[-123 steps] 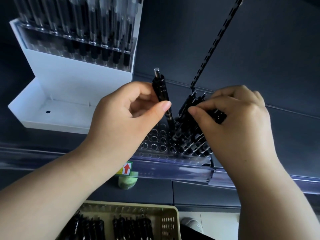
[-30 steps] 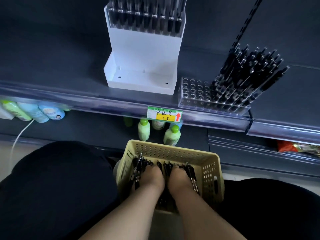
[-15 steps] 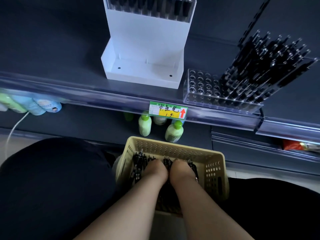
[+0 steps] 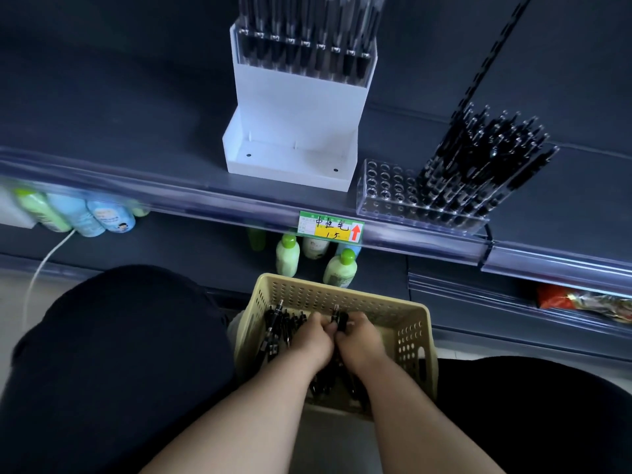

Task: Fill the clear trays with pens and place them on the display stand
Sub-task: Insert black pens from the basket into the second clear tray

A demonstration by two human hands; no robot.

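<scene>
Below dark matte shelving (image 4: 136,124), the left hand (image 4: 316,340) and right hand (image 4: 359,342) sit inside a perforated beige plastic basket (image 4: 410,323), fingers curled around slim black pens (image 4: 339,318).

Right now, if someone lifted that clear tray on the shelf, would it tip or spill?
Probably lopsided: the pens crowd the right half of the clear tray, so that end likely sinks. The pens lean loosely in their holes, so they may rattle or slide out if it tilts. The tray itself looks like stiff plastic.
</scene>
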